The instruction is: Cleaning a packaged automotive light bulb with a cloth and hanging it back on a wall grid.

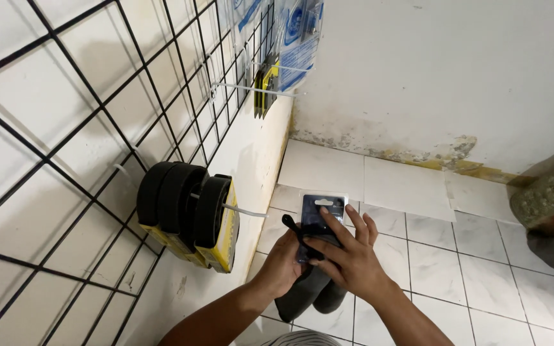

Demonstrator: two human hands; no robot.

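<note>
Dark blister pack [318, 214] held between both hands [328, 256] above tiled floor [444, 256].

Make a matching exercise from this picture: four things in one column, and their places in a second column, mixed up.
Things:
1. blister pack
2. black rolls
3. blue packets
4. wire grid

Places:
A. fixed flat against the white wall
B. hanging on a hook, low on the grid
C. held in both hands
D. hanging near the top of the grid

Pairs: 1-C, 2-B, 3-D, 4-A
</note>
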